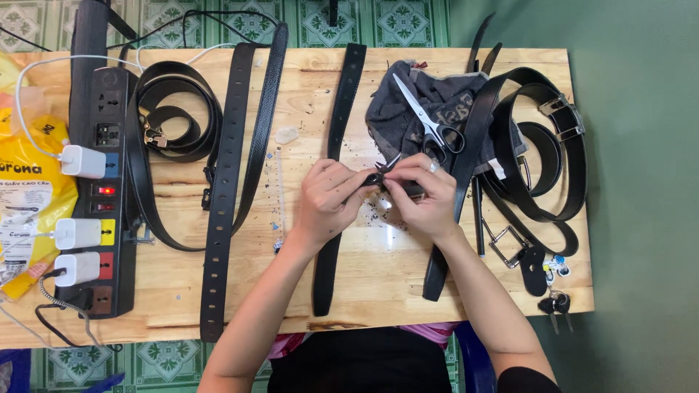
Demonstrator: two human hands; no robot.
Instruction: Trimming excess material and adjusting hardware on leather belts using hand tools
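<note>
Both my hands meet at the middle of a wooden table (pixel 306 87). My left hand (pixel 329 202) pinches the end of a black belt strap (pixel 341 109) that runs from the far edge down under my hands to the near edge. My right hand (pixel 424 196) holds a small metal clasp piece (pixel 387 166) against that strap end. Just beyond my fingers a pair of scissors (pixel 426 116) lies shut on a dark grey cloth (pixel 437 98). Small dark crumbs are scattered on the wood by my hands.
A black power strip (pixel 105 189) with white chargers lies at the left, beside a yellow bag (pixel 29 182). Coiled and straight black belts (pixel 175 116) cover the left half; more buckled belts (pixel 546 145) pile at the right. Keys (pixel 555 302) rest at the near right corner.
</note>
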